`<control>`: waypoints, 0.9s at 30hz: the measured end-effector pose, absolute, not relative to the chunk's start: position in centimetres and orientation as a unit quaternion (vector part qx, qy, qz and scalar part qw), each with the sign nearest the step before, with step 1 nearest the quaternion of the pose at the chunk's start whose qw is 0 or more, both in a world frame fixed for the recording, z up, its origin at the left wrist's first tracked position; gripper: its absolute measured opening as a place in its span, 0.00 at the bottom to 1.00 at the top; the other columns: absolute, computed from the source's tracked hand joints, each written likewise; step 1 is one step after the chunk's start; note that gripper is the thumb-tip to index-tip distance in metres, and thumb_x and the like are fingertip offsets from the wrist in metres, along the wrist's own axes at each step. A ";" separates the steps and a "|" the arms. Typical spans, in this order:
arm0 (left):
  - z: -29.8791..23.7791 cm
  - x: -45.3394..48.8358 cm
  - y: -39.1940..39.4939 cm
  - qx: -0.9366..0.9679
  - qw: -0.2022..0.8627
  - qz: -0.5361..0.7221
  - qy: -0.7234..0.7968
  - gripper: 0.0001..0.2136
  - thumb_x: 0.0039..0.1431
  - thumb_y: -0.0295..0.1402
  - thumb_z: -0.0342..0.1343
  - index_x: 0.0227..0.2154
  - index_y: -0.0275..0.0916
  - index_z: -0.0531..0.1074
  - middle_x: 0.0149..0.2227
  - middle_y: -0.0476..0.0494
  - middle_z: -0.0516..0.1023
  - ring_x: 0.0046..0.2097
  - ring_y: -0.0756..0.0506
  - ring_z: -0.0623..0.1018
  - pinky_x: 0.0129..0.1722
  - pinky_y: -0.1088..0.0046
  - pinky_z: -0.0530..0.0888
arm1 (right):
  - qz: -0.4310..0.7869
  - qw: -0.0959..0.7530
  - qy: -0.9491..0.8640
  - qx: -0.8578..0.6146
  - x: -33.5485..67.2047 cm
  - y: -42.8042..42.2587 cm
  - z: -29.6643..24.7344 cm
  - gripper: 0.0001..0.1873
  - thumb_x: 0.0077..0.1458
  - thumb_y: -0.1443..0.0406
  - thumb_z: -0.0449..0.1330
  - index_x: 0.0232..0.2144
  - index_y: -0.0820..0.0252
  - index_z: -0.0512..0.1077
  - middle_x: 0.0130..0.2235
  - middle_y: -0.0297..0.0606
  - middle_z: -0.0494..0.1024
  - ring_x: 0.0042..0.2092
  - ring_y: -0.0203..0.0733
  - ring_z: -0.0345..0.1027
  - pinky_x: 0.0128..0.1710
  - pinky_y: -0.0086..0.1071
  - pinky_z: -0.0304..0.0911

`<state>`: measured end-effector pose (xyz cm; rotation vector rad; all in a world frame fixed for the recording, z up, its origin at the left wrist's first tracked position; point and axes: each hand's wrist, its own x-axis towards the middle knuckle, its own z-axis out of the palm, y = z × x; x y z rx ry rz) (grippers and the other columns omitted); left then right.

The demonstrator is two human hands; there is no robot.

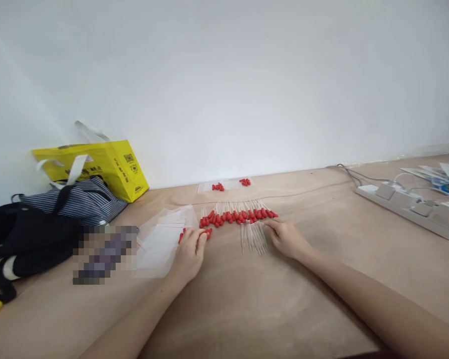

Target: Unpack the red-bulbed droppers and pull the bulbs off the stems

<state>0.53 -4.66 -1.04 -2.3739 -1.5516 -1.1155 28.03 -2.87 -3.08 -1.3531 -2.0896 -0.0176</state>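
Across the middle of the tabletop runs a row of thin, clear sticks with red ends [235, 216], their pale shafts pointing towards the wall. A second bunch of pale shafts [253, 238] points the other way, towards me. My left hand [189, 252] is closed over several red-ended sticks [208, 233] at the row's left, beside the plastic bags. On the right side, my right hand [287, 239] has thumb and index finger pinched at the row's end, apparently on the tip of one pale stick. Its other fingers are curled under.
Flat clear plastic bags [160, 244] lie to the left. Two red-ended bundles [218, 187] rest on clear bags near the wall. A yellow bag [129, 172], a striped bag [84, 202] and a black bag [26, 234] stand left. A white power strip [407, 209] with cables lies right.
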 end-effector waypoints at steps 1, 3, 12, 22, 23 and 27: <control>-1.0 -0.2 -4.2 -0.764 0.041 -0.373 -0.526 0.12 0.57 0.34 0.40 0.31 0.38 0.69 0.30 0.44 0.71 0.35 0.46 0.72 0.36 0.68 0.69 | -0.004 0.320 -0.786 -0.528 28.1 -2.7 -3.2 0.14 0.52 0.71 0.45 0.31 0.58 0.70 0.33 0.39 0.74 0.33 0.39 0.67 0.29 0.28 0.55; -0.6 -2.0 -3.3 -0.749 0.023 -0.372 -0.548 0.12 0.54 0.34 0.42 0.33 0.38 0.69 0.31 0.44 0.72 0.36 0.46 0.72 0.35 0.69 0.70 | -0.006 0.314 -0.772 -0.553 28.2 -2.5 -3.5 0.15 0.50 0.75 0.45 0.33 0.61 0.70 0.34 0.42 0.73 0.34 0.40 0.67 0.30 0.28 0.56; 1.4 -5.5 -2.4 -0.613 0.013 -0.247 -0.751 0.16 0.48 0.38 0.48 0.39 0.37 0.66 0.26 0.48 0.75 0.32 0.46 0.74 0.30 0.74 0.67 | 0.049 0.230 -0.770 -0.594 26.7 -2.5 -3.3 0.13 0.49 0.77 0.45 0.29 0.65 0.68 0.33 0.44 0.68 0.34 0.39 0.64 0.34 0.28 0.57; 1.2 -5.5 -2.3 -0.620 -0.004 -0.181 -0.763 0.18 0.55 0.41 0.39 0.39 0.36 0.68 0.33 0.42 0.77 0.37 0.43 0.75 0.31 0.73 0.67 | 0.062 0.308 -0.768 -0.557 26.3 -1.9 -4.3 0.10 0.53 0.70 0.47 0.29 0.63 0.68 0.34 0.44 0.67 0.38 0.40 0.62 0.40 0.31 0.58; 1.3 -5.6 -2.4 -0.625 0.010 -0.167 -0.763 0.18 0.55 0.40 0.38 0.38 0.37 0.69 0.33 0.42 0.77 0.37 0.42 0.75 0.31 0.72 0.67 | 0.062 0.312 -0.769 -0.555 26.3 -1.9 -4.3 0.11 0.53 0.70 0.47 0.29 0.64 0.68 0.34 0.44 0.68 0.38 0.40 0.62 0.40 0.31 0.58; 1.8 -5.1 -3.1 -0.641 0.111 -0.159 -0.743 0.16 0.54 0.39 0.41 0.36 0.39 0.71 0.34 0.43 0.77 0.39 0.40 0.74 0.34 0.68 0.66 | 0.056 0.329 -0.761 -0.556 26.5 -1.9 -4.2 0.12 0.53 0.71 0.46 0.29 0.64 0.70 0.33 0.44 0.69 0.37 0.40 0.64 0.39 0.31 0.59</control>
